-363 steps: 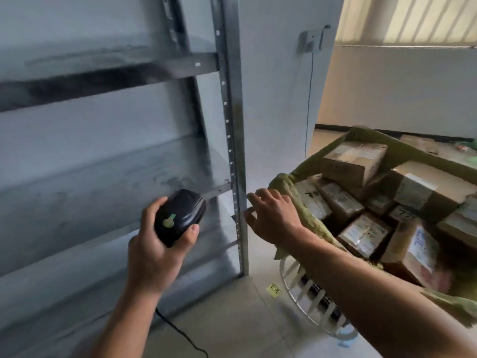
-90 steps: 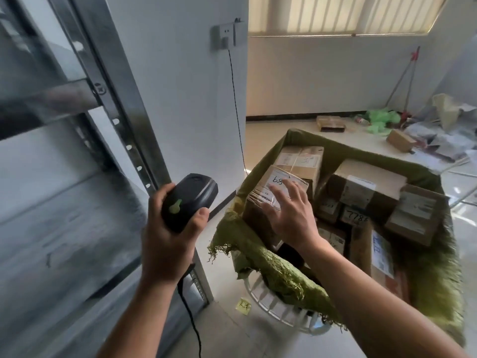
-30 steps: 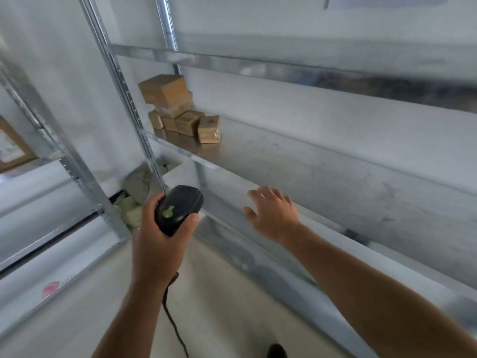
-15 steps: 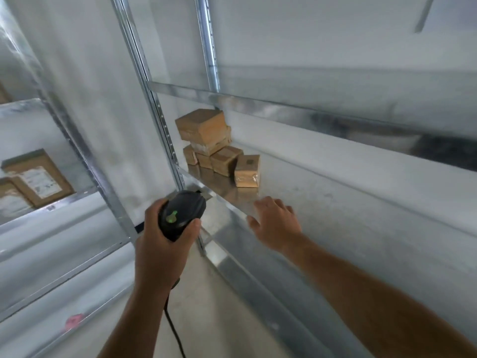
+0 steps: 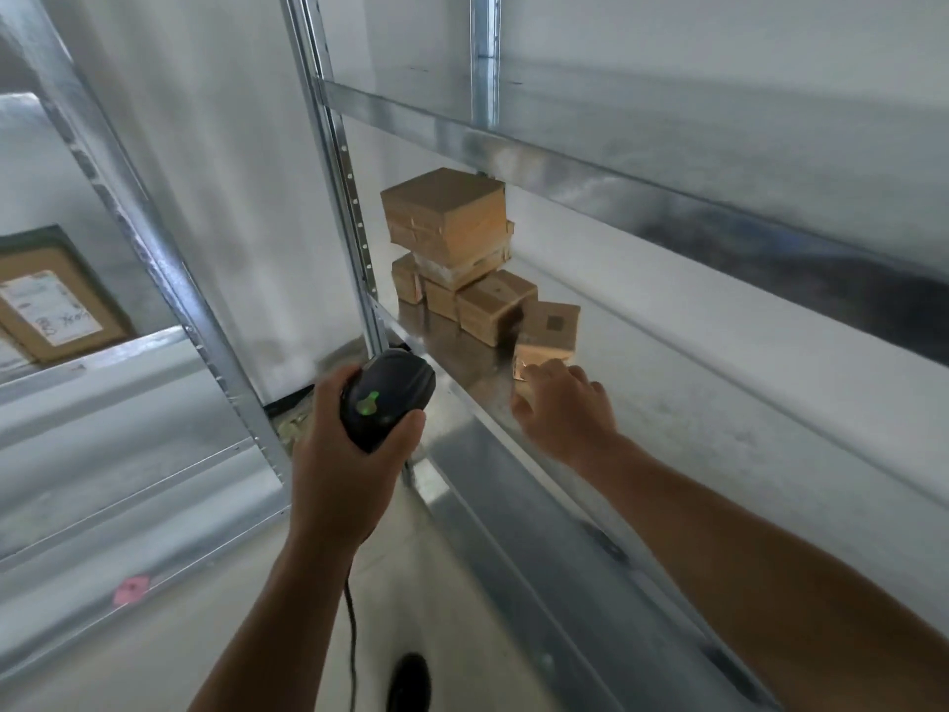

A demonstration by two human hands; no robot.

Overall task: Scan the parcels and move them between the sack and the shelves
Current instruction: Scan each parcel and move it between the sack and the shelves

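My left hand [image 5: 343, 475] grips a black corded barcode scanner [image 5: 386, 397] with a green-lit button, held just left of the metal shelf [image 5: 719, 403]. Several brown cardboard parcels [image 5: 452, 233] are stacked at the shelf's left end. The nearest small parcel [image 5: 549, 334] stands apart at the front of the stack. My right hand [image 5: 565, 413] reaches over the shelf edge with loosely bent fingers, its fingertips at the base of that small parcel. It holds nothing. The sack is out of view.
A second metal rack [image 5: 128, 393] stands to the left with labelled parcels [image 5: 54, 305] on it. An upper shelf beam [image 5: 616, 182] runs above the stack. Upright posts [image 5: 339, 161] frame the corner. A dark shoe [image 5: 408, 683] shows on the pale floor below.
The view has closed in on the shelf. My right hand has moved forward to the nearest small parcel. The scanner has stayed in my left hand.
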